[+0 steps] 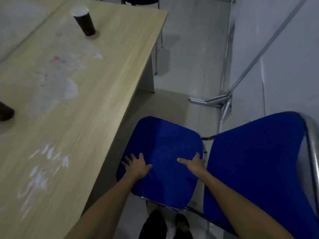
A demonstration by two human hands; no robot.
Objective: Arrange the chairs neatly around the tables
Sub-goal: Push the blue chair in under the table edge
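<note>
A blue padded chair (164, 149) with a chrome frame stands just right of the light wooden table (96, 87), its seat close to the table's long edge and its backrest (255, 161) to the right. My left hand (136, 165) lies flat on the seat's left side, fingers spread over its edge. My right hand (194, 163) rests on the seat's right side, near the gap before the backrest, thumb pointing left. Whether the fingers curl under the seat edges is hidden.
A dark paper cup (84, 20) stands on the far part of the table, and another dark cup (6, 112) sits at the left edge. Metal frame bars (224, 99) lean at the wall to the right. A black chair (139, 0) stands beyond the table's end. My feet (165, 225) are below.
</note>
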